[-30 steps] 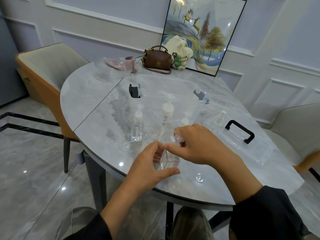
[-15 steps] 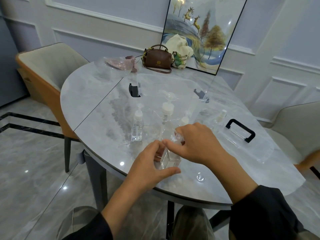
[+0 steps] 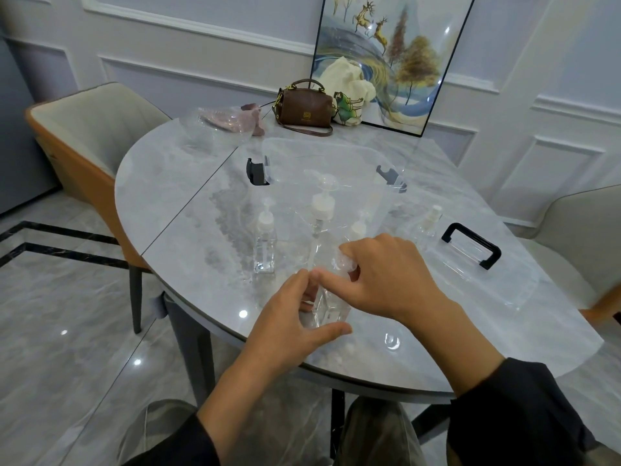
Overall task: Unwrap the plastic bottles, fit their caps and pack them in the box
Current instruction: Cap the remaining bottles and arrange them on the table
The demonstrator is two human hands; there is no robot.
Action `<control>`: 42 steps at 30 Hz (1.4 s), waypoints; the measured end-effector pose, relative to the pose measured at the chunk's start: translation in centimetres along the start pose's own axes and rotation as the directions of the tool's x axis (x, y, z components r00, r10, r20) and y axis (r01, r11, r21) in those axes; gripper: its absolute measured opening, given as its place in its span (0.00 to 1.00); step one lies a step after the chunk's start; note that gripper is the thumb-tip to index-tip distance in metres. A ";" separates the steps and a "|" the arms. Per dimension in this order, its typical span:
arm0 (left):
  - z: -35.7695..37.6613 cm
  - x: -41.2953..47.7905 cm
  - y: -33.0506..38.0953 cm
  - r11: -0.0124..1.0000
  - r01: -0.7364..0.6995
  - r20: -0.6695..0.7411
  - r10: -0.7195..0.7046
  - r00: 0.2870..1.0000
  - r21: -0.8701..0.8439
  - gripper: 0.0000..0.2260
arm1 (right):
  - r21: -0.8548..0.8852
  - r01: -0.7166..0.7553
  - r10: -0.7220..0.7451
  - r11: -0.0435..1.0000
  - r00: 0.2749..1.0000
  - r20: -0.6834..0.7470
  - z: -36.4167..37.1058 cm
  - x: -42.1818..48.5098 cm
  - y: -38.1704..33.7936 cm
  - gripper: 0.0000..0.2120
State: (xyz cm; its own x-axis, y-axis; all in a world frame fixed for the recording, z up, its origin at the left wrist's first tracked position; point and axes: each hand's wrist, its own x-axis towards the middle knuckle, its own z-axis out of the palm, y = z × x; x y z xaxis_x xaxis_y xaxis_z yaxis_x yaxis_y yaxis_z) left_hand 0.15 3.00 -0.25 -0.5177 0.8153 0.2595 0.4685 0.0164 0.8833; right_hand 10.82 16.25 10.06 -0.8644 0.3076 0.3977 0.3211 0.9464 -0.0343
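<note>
Little has shifted on my feed in the past second: the left hand (image 3: 295, 317) still clasps the clear bottle (image 3: 327, 311) upright near the table's (image 3: 188, 210) front edge, and the right hand (image 3: 386, 280) pinches crumpled wrap (image 3: 344, 264) at its neck, so I judge unwrapping unfinished and capping still ahead. The fingers hide the bottle's mouth. The clear box (image 3: 265, 163) behind is barely legible.

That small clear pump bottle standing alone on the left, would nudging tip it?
The small clear square bottle with white pump looks empty, probably light. Tall on a narrow base, it likely tips. Glossy grey marble table: may slide.
</note>
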 end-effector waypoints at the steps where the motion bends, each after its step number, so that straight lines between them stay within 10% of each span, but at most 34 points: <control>1: 0.0 0.0 0.0 1.000 -0.002 0.002 0.002 1.000 -0.007 0.25 | 0.048 0.008 -0.010 0.999 0.999 0.040 -0.1 0.0 0.0 0.26; 5: 0.0 0.0 0.1 1.000 -0.005 0.007 0.005 1.000 -0.023 0.23 | 0.375 -0.024 -0.077 0.927 0.965 0.252 -0.5 -0.3 0.8 0.15; 17: 0.7 -0.3 0.1 0.999 -0.003 -0.074 0.006 0.997 0.040 0.24 | -0.017 -0.160 0.161 0.987 0.974 0.159 -0.6 0.4 -1.0 0.29; 23: 0.6 -0.3 0.1 1.000 0.000 -0.053 0.001 0.999 0.031 0.24 | 0.346 -0.051 -0.061 0.937 0.950 0.305 -1.6 -0.3 0.4 0.11; 42: 2.1 -1.3 0.0 0.985 -0.052 -0.273 0.095 0.957 0.162 0.27 | 0.186 -0.237 0.208 0.953 0.964 0.162 0.1 -0.2 -1.3 0.20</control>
State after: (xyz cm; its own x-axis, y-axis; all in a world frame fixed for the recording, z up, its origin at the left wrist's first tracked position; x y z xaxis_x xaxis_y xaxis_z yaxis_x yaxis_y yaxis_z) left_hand 2.35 3.19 -1.43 -0.6464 0.6237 0.4394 0.6046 0.0676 0.7936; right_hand 10.49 14.96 9.94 -0.8297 0.5097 0.2275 0.4391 0.8476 -0.2978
